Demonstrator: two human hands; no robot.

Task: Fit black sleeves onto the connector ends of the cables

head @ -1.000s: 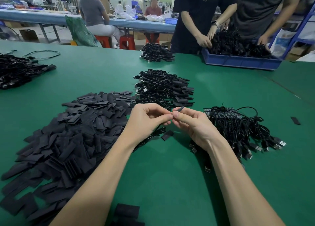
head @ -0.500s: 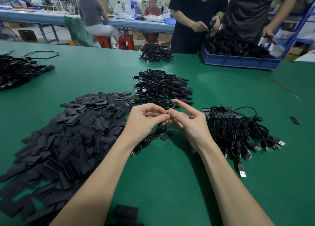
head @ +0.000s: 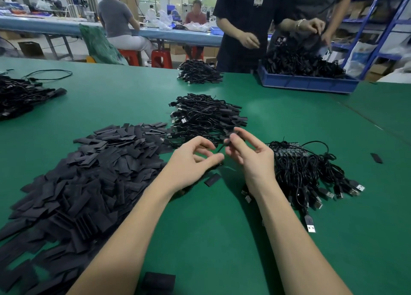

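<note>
My right hand [head: 249,159] pinches the black sleeved connector end of a cable [head: 230,136] between thumb and forefinger, just in front of the pile of sleeved cables [head: 206,116]. The thin cord runs down from it past the thumb tip of my left hand [head: 191,163]. That hand's fingers are loosely curled, thumb and forefinger apart, pinching nothing. A big heap of flat black sleeves [head: 89,172] lies to the left. A pile of cables with bare USB plugs [head: 311,174] lies to the right. One loose sleeve [head: 212,180] lies under my hands.
The green table [head: 222,239] holds more cable piles at the far left [head: 20,94] and far centre [head: 198,72]. A blue bin of cables [head: 307,83] stands at the back right, where two people handle cables. A stray sleeve [head: 376,157] lies at right.
My hands have drawn apart. The left thumb and forefinger let go of the connector, and the right hand has lifted it forward toward the sleeved pile.
</note>
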